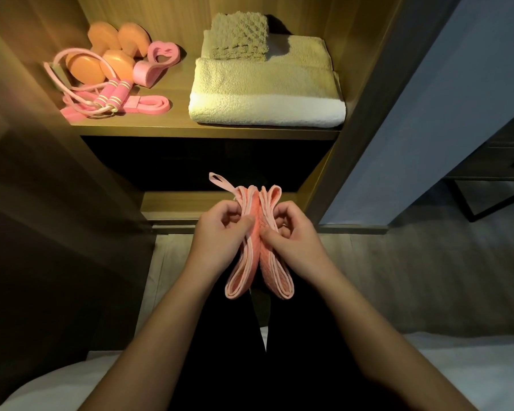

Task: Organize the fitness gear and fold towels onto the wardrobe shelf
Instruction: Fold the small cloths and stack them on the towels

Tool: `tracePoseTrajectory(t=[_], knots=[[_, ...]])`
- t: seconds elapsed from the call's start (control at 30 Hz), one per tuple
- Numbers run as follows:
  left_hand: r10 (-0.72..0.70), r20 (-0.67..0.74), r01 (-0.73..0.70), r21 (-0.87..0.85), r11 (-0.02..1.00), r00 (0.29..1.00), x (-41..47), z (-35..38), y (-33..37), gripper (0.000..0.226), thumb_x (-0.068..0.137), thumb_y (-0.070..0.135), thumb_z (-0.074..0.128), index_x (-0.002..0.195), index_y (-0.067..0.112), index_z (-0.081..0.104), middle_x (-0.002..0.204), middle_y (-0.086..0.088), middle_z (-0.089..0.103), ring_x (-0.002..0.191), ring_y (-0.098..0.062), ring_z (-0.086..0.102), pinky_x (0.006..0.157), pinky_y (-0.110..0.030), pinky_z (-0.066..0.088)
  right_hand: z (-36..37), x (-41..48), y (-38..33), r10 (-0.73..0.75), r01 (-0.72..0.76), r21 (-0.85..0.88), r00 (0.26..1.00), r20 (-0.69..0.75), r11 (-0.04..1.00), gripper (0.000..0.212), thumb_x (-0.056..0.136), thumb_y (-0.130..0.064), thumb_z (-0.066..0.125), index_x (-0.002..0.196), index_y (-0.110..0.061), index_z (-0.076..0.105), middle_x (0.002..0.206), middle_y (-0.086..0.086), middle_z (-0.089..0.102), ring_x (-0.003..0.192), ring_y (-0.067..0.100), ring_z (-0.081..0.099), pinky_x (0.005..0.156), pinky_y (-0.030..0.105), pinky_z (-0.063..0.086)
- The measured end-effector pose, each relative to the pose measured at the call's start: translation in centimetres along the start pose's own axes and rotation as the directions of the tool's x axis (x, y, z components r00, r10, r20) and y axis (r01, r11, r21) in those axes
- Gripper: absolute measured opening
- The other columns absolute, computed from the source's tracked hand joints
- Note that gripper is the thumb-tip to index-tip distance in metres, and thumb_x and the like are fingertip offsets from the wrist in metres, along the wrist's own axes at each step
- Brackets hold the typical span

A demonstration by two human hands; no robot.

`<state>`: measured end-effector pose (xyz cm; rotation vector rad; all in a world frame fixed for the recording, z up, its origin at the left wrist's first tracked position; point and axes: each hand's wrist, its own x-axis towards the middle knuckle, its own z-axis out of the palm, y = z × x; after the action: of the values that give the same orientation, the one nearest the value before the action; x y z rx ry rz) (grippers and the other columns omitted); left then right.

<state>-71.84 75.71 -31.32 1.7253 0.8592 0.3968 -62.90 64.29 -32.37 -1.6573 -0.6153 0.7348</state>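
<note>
A folded pink towel stands on edge near the middle of the view, gathered into two doubled halves pressed back to back. The left hand grips the half on the 9 o'clock side and the right hand the half on the 3 o'clock side. The fingers of each hand are curled round the outside of its half, and both thumbs pinch the cloth at the central seam. The rounded folds hang below the hands toward 6 o'clock, and a hanging loop sticks out at 11 o'clock. At 12 o'clock lies the wardrobe shelf. It carries a folded white towel with a waffle cloth on top, and at 10 o'clock orange dumbbells, a skipping rope and a pink band.
</note>
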Motion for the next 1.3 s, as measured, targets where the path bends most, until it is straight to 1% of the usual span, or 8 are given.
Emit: tracePoseTrajectory(t=[0.17, 0.3, 0.53, 0.73, 0.87, 1.0, 1.23, 1.3], knots=[[-0.013, 0.012, 0.013, -0.005, 1.0, 1.0, -0.1, -0.2, 0.0, 0.003, 0.088, 0.015, 0.067, 0.089, 0.018, 0.068, 0.084, 0.001, 0.069, 0.077, -0.012, 0.067, 0.066, -0.02, 0.054, 0.1, -0.2, 0.3, -0.007, 0.007, 0.013, 1.0, 0.012, 1.0, 0.014, 0.089, -0.011, 0.065, 0.1, -0.014, 0.057, 0.084, 0.003, 0.058, 0.07, 0.012, 0.055, 0.064, 0.023, 0.051], [-0.018, 0.048, 0.018, 0.004, 1.0, 0.999, -0.1, -0.5, 0.0, 0.007, 0.089, 0.019, 0.066, 0.09, 0.025, 0.068, 0.086, 0.006, 0.069, 0.079, -0.007, 0.067, 0.069, -0.02, 0.055, -0.3, -0.2, 0.5, 0.009, -0.008, -0.01, 0.999, 0.052, 1.0, 0.015, 0.091, -0.015, 0.064, 0.105, -0.017, 0.058, 0.096, 0.014, 0.061, 0.081, 0.029, 0.062, 0.076, 0.037, 0.057], [0.017, 0.103, -0.02, 0.027, 0.999, 0.995, 0.2, -1.8, 0.3, 0.013, 0.086, 0.022, 0.07, 0.097, 0.025, 0.063, 0.089, 0.009, 0.067, 0.079, 0.002, 0.064, 0.063, -0.008, 0.048, -1.1, -0.3, 0.4, 0.033, -0.037, 0.028, 0.991, 0.13, 0.999, 0.038, 0.102, -0.008, 0.035, 0.117, -0.029, 0.063, 0.121, -0.006, 0.061, 0.104, -0.001, 0.061, 0.087, 0.019, 0.05], [0.073, 0.145, -0.094, 0.149, 0.984, 0.987, 0.4, -2.1, 0.0, 0.034, 0.08, 0.027, 0.076, 0.109, 0.022, 0.058, 0.102, 0.011, 0.064, 0.097, -0.003, 0.06, 0.083, -0.023, 0.05, -1.2, -0.2, 0.2, 0.077, -0.091, 0.091, 0.986, 0.151, 0.992, 0.038, 0.101, -0.017, 0.036, 0.111, -0.032, 0.07, 0.122, -0.009, 0.066, 0.114, 0.005, 0.058, 0.098, 0.026, 0.048], [0.138, 0.145, -0.17, 0.24, 0.956, 0.98, 0.5, -2.1, -0.1, 0.038, 0.08, 0.022, 0.077, 0.111, 0.021, 0.056, 0.101, 0.015, 0.061, 0.094, 0.003, 0.057, 0.08, -0.019, 0.049, -1.1, -0.6, 0.1, 0.022, -0.031, 0.066, 0.992, 0.127, 0.997, 0.041, 0.102, -0.014, 0.033, 0.113, -0.022, 0.071, 0.113, -0.012, 0.069, 0.109, 0.001, 0.06, 0.096, 0.018, 0.047], [0.196, 0.095, -0.216, 0.319, 0.923, 0.976, 0.7, -2.0, -0.6, 0.034, 0.08, 0.011, 0.071, 0.11, 0.018, 0.058, 0.096, 0.014, 0.06, 0.092, -0.009, 0.06, 0.084, -0.03, 0.053, -0.6, -0.8, 0.8, -0.015, 0.009, 0.064, 0.995, 0.097, 0.998, 0.034, 0.103, -0.019, 0.037, 0.109, -0.027, 0.069, 0.111, -0.01, 0.069, 0.109, 0.006, 0.062, 0.094, 0.025, 0.05], [0.389, -0.134, -0.348, 0.251, 0.903, 0.911, 0.8, -3.5, -1.2, 0.021, 0.087, -0.005, 0.043, 0.089, 0.012, 0.055, 0.083, 0.003, 0.058, 0.078, -0.008, 0.054, 0.064, -0.016, 0.039, -1.5, -1.6, 1.3, -0.158, 0.152, -0.077, 0.984, -0.079, 0.985, 0.035, 0.089, -0.002, 0.061, 0.111, -0.029, 0.057, 0.101, -0.006, 0.06, 0.091, 0.014, 0.059, 0.076, 0.036, 0.051], [0.46, -0.174, -0.425, 0.204, 0.882, 0.871, 0.9, -4.0, -1.5, 0.021, 0.086, -0.003, 0.039, 0.089, 0.006, 0.057, 0.084, -0.006, 0.061, 0.078, -0.016, 0.056, 0.064, -0.022, 0.042, -1.8, -1.6, 1.3, -0.21, 0.184, -0.234, 0.973, -0.092, 0.955, 0.043, 0.086, -0.007, 0.066, 0.118, -0.033, 0.054, 0.112, -0.01, 0.054, 0.101, 0.003, 0.055, 0.087, 0.027, 0.051]])
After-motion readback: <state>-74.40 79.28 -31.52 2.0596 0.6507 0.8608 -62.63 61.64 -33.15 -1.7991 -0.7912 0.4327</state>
